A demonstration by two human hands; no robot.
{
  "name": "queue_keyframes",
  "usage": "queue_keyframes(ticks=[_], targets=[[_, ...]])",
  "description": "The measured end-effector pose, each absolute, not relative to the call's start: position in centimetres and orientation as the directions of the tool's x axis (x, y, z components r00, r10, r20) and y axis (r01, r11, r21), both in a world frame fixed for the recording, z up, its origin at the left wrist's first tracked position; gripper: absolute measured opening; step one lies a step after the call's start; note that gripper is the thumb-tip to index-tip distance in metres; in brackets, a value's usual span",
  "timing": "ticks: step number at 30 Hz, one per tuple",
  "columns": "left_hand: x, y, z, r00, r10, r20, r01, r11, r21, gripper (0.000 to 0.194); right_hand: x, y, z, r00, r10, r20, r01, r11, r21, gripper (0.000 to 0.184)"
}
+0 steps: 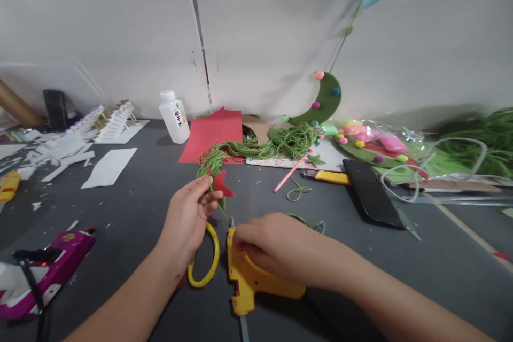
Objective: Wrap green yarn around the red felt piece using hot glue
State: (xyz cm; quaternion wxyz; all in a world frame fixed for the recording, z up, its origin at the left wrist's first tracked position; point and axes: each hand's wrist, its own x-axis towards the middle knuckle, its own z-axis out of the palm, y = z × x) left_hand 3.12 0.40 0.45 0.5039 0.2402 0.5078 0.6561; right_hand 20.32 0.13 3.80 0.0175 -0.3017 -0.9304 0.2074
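My left hand (191, 206) pinches a green yarn strand beside a red felt star shape (223, 184). The strand belongs to a long bundle of green yarn (240, 149) that trails away to a heap at the back. A thin green end slants from my left fingers toward the glue gun's nozzle. My right hand (272, 246) curls closed over the front body of a yellow hot glue gun (244, 280); its fingertips are partly hidden. The gun lies on its side, nozzle pointing away, glue stick sticking out behind. Yellow-handled scissors (204, 282) lie partly under my left wrist.
Red sheets (200, 136) and a white bottle (175, 117) stand behind. A pink pencil (289, 173), a yellow cutter (331, 177) and a black phone (372, 192) lie right. A green crescent with pompoms (326, 101) leans on the partition. A purple device (60, 272) sits left.
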Motion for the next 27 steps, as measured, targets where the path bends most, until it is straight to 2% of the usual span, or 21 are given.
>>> queue_keyframes(ticks=[3,6,8,9,11,14,16,18,21,24,27], targets=[[2.6,0.6,0.5,-0.396,0.899,-0.188,-0.447,-0.011,0.894,0.017,21.1,1.7,3.4,-0.696,0.718,0.018,0.702,0.684,-0.198,0.022],[2.3,0.9,0.7,-0.42,0.895,-0.15,-0.433,-0.052,0.9,0.022,21.4,1.9,4.0,-0.624,0.766,0.154,0.773,0.634,-0.024,0.021],[2.2,0.9,0.8,-0.428,0.895,-0.123,-0.413,-0.073,0.908,0.025,21.2,0.7,4.6,-0.633,0.765,0.121,0.774,0.629,0.07,0.017],[2.3,1.0,0.8,-0.429,0.896,-0.112,-0.402,-0.079,0.912,0.025,21.1,-0.1,4.8,-0.65,0.76,0.025,0.759,0.647,0.066,0.016],[2.4,0.9,0.8,-0.427,0.899,-0.095,-0.379,-0.083,0.922,0.025,20.7,-1.9,4.7,-0.681,0.704,-0.204,0.724,0.688,-0.043,0.013],[2.6,0.8,0.8,-0.413,0.907,-0.078,-0.34,-0.074,0.937,0.024,20.3,-3.6,3.6,-0.742,0.591,-0.317,0.642,0.763,-0.078,0.031],[2.7,0.7,0.8,-0.395,0.916,-0.069,-0.312,-0.063,0.948,0.022,20.3,-3.8,3.0,-0.755,0.578,-0.311,0.633,0.766,-0.113,0.04],[2.6,0.8,0.8,-0.386,0.921,-0.059,-0.281,-0.056,0.958,0.02,20.5,-3.4,3.0,-0.754,0.587,-0.295,0.652,0.724,-0.224,0.043],[2.1,1.3,0.8,-0.407,0.912,-0.04,-0.238,-0.063,0.969,0.018,20.9,-2.7,4.4,-0.737,0.625,-0.259,0.667,0.608,-0.431,0.029],[1.6,1.6,0.7,-0.432,0.901,-0.026,-0.2,-0.067,0.978,0.015,21.0,-2.4,6.1,-0.646,0.724,-0.243,0.685,0.409,-0.603,0.019],[1.7,1.5,0.6,-0.423,0.906,-0.009,-0.157,-0.063,0.986,0.013,20.8,-2.0,6.5,-0.535,0.841,-0.077,0.641,0.345,-0.685,0.016]])
